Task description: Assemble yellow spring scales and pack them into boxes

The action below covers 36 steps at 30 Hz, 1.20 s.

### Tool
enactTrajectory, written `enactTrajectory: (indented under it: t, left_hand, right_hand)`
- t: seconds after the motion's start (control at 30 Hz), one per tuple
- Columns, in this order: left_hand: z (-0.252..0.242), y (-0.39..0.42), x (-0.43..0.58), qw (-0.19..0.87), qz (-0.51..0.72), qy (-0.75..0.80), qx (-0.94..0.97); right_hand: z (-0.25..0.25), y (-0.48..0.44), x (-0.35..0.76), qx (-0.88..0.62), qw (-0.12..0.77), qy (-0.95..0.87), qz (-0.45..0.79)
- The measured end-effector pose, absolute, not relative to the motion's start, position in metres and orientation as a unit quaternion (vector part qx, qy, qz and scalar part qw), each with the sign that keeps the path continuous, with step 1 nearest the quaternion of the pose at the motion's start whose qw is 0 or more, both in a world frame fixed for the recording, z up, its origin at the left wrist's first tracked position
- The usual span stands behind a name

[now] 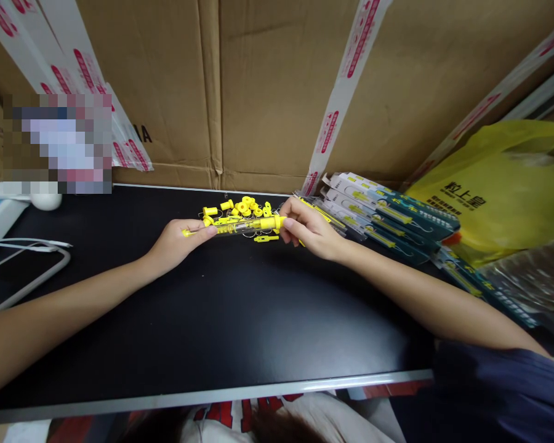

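A spring scale (240,227), a clear tube with a coil inside and yellow ends, lies level between my hands above the black table. My left hand (178,237) is closed round its left part, thumb on top. At the other end, the fingers of my right hand (307,227) pinch the yellow tip. Just behind the tube is a pile of small yellow plastic parts (247,206), some with thin metal hooks. My fingers hide part of both ends of the scale.
Boxed spring scales (378,215) are stacked right of my right hand, with loose clear tubes beside them. A yellow plastic bag (493,184) stands at the far right. White cables (28,246) lie at the left. A large cardboard box (263,92) walls off the table's back.
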<state>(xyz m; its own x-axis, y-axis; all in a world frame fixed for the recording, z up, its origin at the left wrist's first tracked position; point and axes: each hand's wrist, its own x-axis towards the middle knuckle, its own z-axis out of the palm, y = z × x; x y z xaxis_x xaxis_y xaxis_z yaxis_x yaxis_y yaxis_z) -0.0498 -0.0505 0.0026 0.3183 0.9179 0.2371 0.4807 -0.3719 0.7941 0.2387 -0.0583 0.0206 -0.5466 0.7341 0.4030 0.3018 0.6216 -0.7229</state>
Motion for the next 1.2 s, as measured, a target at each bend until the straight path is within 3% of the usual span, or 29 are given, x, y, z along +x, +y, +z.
enactTrajectory:
  t: [0.47,0.7,1.2]
  left_hand:
    - [0.0007,-0.0495,-0.0506,0.31,0.34,0.459,0.76]
    - [0.0015,-0.0498,-0.0496,0.319,0.348,0.467,0.748]
    - [0.0,-0.0493,-0.0507,0.304,0.339,0.454,0.766]
  right_hand:
    - [0.0192,-0.0592,0.2368,-0.4,0.3,-0.826,0.261]
    - [0.0262,-0.0615,0.236,-0.333,0.366,-0.822,0.281]
    - [0.0254,-0.0621,0.2361,-0.401,0.297,-0.838,0.222]
